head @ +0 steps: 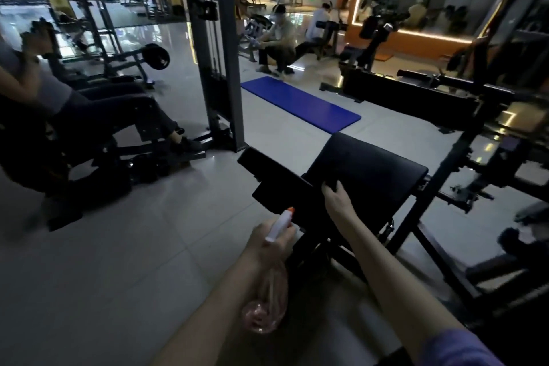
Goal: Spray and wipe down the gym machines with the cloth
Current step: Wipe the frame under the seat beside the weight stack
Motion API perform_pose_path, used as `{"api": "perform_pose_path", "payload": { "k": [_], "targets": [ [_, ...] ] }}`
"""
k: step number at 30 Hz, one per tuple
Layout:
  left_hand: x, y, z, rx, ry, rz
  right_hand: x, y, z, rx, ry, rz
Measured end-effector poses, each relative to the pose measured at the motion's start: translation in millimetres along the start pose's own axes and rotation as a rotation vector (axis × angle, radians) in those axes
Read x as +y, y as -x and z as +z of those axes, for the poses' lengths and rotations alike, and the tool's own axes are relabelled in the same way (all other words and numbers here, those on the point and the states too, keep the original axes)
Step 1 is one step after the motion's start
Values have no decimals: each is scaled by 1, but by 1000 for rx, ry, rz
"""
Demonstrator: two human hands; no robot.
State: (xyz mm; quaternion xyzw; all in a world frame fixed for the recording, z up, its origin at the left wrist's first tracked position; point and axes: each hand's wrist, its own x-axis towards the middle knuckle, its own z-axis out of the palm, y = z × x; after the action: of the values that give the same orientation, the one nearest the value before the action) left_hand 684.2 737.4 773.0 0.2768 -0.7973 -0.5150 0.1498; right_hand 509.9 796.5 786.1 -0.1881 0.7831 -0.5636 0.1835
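My left hand (267, 244) grips a clear, pinkish spray bottle (264, 315) by its neck. Its white head with the orange nozzle (283, 221) points toward the black machine ahead. My right hand (337, 202) reaches out to the near-left edge of the machine's large black pad (374, 169). Its fingers are bunched on a dark cloth (331, 187) that is hard to tell from the pad in the dim light. A narrower black pad (273, 175) sits just left of the large one.
The machine's black steel frame (445, 187) spreads to the right and toward me. A blue mat (300, 102) lies on the tiled floor beyond. A grey cable tower (217, 53) stands centre-left. One person sits on a machine at left (74, 104), another crouches farther back (276, 41).
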Motion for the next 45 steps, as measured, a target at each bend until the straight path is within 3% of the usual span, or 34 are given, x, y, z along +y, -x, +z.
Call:
{"api": "perform_pose_path", "payload": {
  "k": [3, 7, 12, 18, 23, 32, 39, 45],
  "targets": [
    [0, -25, -22, -117, 25, 7, -3, -8, 11, -13, 75, 10],
    [-7, -55, -38, -271, -78, 82, -2, -14, 7, -2, -13, 159],
    [-15, -70, -38, -322, -70, 74, -10, -9, 11, 68, -124, 240],
    [-15, -67, -37, -186, 50, -26, -1, -14, 7, 47, -200, 228],
    [-13, -66, -40, -60, 3, -49, 4, -16, 1, -13, -208, 169],
    [-15, -76, -47, 261, 178, -238, 13, -16, 6, -10, -178, 101],
    [-17, -91, -67, 306, 167, -197, 7, -8, 12, 71, -150, 75],
    [-28, -97, -80, 200, 106, -215, -4, 21, 22, 318, 2, -87]
  ]
}}
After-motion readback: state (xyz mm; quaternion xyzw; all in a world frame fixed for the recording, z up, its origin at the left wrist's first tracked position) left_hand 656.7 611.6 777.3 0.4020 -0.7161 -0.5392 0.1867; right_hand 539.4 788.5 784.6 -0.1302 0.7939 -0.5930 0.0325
